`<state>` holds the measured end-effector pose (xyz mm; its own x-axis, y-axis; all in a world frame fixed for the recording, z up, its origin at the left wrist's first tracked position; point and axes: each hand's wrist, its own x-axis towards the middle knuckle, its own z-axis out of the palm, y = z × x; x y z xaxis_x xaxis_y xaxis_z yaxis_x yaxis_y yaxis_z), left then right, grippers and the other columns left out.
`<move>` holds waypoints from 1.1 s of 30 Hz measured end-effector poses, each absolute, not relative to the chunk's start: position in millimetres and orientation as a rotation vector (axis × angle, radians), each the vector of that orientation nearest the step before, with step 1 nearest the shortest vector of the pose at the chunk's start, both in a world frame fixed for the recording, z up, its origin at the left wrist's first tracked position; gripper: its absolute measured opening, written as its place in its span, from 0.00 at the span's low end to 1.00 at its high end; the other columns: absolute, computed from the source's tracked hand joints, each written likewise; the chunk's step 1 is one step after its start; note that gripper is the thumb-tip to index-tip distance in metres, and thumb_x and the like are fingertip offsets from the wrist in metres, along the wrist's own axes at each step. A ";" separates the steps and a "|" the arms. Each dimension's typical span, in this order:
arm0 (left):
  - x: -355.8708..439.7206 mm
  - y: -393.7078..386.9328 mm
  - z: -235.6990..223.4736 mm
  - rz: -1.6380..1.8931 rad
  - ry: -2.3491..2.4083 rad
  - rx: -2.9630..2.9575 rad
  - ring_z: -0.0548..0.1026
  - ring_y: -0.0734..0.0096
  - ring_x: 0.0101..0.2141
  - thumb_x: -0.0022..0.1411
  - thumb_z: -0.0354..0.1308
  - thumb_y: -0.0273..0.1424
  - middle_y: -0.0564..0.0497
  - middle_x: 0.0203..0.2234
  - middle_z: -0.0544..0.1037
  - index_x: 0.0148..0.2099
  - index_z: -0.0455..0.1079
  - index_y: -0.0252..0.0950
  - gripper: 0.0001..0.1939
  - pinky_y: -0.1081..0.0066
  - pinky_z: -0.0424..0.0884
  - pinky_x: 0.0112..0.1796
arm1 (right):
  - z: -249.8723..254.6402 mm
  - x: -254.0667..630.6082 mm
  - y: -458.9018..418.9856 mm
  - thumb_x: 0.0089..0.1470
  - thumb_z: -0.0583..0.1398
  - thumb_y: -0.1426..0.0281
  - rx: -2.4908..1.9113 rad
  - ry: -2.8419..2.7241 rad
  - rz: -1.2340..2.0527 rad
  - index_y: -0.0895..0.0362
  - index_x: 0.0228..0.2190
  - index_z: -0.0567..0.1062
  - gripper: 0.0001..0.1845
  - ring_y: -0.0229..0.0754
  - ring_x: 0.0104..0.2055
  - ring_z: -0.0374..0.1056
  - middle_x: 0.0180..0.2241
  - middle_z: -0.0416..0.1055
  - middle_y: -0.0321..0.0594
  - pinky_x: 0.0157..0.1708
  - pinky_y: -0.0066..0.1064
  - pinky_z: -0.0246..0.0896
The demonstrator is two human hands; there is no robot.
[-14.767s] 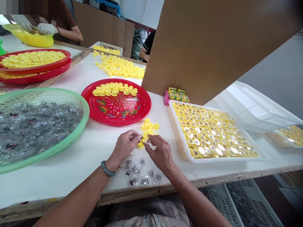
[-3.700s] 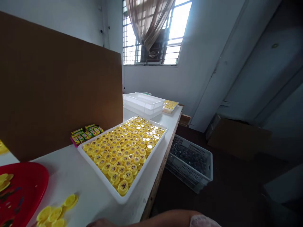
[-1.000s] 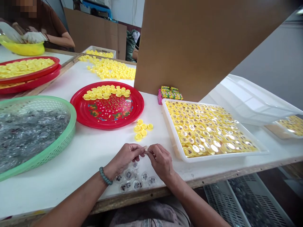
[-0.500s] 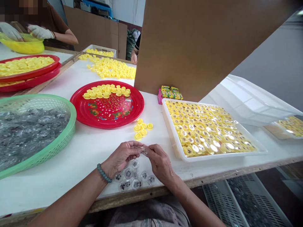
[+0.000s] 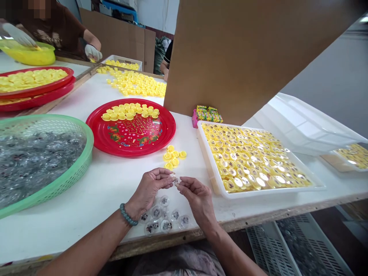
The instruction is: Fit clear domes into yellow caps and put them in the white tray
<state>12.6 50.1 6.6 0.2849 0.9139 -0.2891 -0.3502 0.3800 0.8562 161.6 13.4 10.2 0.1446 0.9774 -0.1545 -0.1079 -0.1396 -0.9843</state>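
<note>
Between my two hands, above the table's front part, is a small clear plastic disc with a dark printed picture [image 5: 175, 179]. My left hand [image 5: 152, 190], with a green bead bracelet on the wrist, pinches its left edge. My right hand [image 5: 198, 196] grips the right edge between thumb and fingers. Several similar clear printed discs [image 5: 166, 225] lie below on the white table. Just beyond my fingers sits a small group of yellow round caps [image 5: 173, 156].
A red tray [image 5: 129, 147] with yellow caps lies ahead. To the left stands a green basket [image 5: 89, 142] full of clear pieces. A white tray [image 5: 212, 168] of filled yellow pieces is at right, before a cardboard sheet [image 5: 244, 57]. A gloved co-worker [image 5: 69, 34] works far left.
My right hand has shifted slightly right and its fingers have opened up around the disc, which now shows more. The co-worker's one gloved hand has moved right, away from the yellow bowl.
</note>
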 end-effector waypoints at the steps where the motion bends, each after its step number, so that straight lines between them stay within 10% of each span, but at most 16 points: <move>1: 13.0 49.7 7.1 0.962 0.903 0.774 0.72 0.70 0.31 0.48 0.67 0.31 0.47 0.30 0.76 0.38 0.70 0.31 0.15 0.72 0.67 0.35 | 10.1 161.5 14.1 0.41 0.67 0.69 -1.305 -0.924 1.254 0.57 0.32 0.76 0.12 0.36 0.30 0.67 0.27 0.74 0.36 0.33 0.28 0.62; 33: 15.5 47.8 16.1 0.919 0.875 0.929 0.71 0.69 0.28 0.47 0.66 0.32 0.50 0.26 0.76 0.44 0.66 0.34 0.21 0.72 0.65 0.32 | 6.8 166.7 20.1 0.38 0.68 0.69 -1.137 -0.766 1.395 0.57 0.28 0.73 0.13 0.34 0.26 0.65 0.24 0.70 0.33 0.30 0.29 0.63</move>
<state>15.5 47.8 16.1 0.3478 0.9136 -0.2108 -0.2545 0.3084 0.9166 166.7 20.1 6.8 0.0891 0.9741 -0.2078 -0.3482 -0.1650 -0.9228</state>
